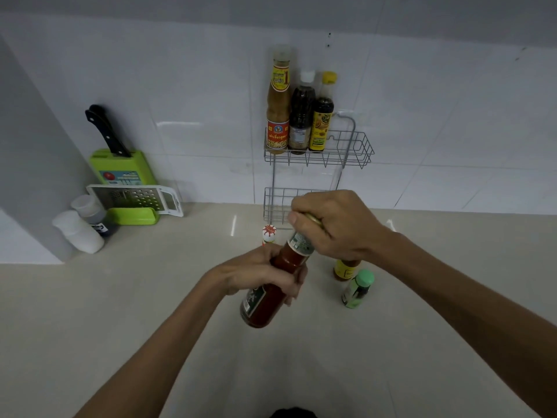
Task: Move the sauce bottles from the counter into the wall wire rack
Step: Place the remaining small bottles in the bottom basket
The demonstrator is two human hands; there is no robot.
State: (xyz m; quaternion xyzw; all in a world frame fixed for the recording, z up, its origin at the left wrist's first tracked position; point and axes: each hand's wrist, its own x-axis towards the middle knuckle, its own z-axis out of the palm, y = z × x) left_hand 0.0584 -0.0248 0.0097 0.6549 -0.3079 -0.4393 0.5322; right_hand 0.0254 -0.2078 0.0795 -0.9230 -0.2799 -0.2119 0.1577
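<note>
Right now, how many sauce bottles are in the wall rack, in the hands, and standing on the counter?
In the wire rack, top shelf: 3
Held in both hands: 1, the red sauce bottle
Standing on the counter: 3 (red-and-white cap, yellow label, green cap)
Total: 7

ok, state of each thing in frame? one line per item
red sauce bottle: tilted, held by both hands
left hand: gripping its body
right hand: closed over its cap
upper rack shelf: three bottles upright
lower rack shelf: looks empty
green-capped bottle: on counter
knife: slotted in holder
</note>
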